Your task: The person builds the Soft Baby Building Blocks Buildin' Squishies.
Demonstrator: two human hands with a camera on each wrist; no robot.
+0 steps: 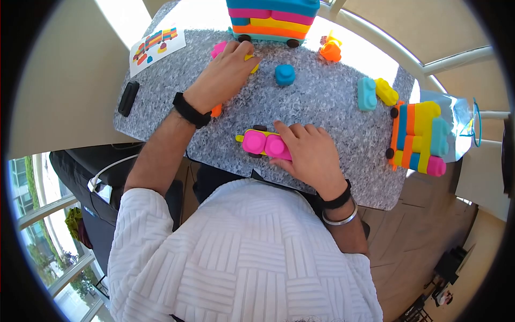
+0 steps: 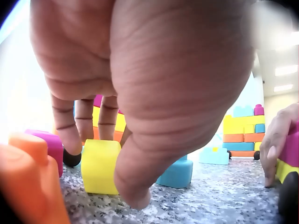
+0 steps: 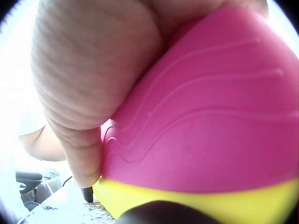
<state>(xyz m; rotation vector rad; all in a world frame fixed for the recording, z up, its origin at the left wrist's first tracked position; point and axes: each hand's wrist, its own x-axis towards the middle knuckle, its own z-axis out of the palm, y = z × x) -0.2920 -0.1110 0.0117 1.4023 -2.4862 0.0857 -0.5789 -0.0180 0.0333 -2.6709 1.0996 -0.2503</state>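
My left hand [image 1: 222,72] reaches down over a small yellow block [image 2: 100,168] on the granite-look table, thumb at one side and fingers beyond it. A pink block [image 1: 218,49] and an orange block [image 1: 216,111] lie near that hand; a blue block [image 1: 285,75] stands to its right. Close to the table's front edge, my right hand [image 1: 313,155] holds a two-stud pink block [image 1: 254,142] seated on a yellow wheeled base [image 1: 239,138]. In the right wrist view, the thumb lies along the pink block's side.
A large multicolored block vehicle [image 1: 273,24] stands at the back, another [image 1: 418,137] at the right edge. Light blue [image 1: 367,94] and yellow [image 1: 386,92] blocks lie nearby. Orange pieces [image 1: 330,51] sit back right. A picture card [image 1: 157,49] and a black case [image 1: 128,99] lie left.
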